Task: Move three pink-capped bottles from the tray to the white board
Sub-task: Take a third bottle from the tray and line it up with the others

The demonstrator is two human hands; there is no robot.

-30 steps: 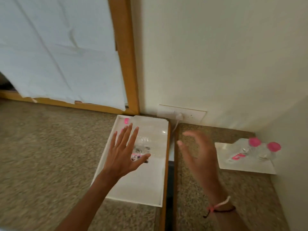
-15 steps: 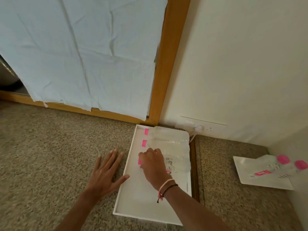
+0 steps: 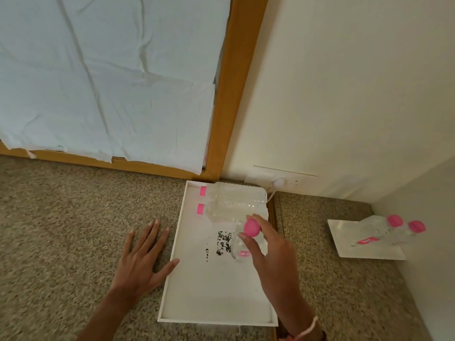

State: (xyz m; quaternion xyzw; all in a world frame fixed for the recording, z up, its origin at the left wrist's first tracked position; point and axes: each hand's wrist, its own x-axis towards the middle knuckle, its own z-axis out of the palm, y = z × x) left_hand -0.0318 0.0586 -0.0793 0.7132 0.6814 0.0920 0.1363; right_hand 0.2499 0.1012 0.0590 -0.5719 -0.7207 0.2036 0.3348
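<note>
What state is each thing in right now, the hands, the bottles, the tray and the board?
Right hand: gripping held bottle below its pink cap.
Left hand: flat on counter, beside tray.
Tray: two bottles lying at its far end.
White board: two bottles on it.

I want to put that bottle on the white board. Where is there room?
The white board is bare along its near left part, in front of the two bottles lying there. Its far right side, by the wall, is crowded.
</note>
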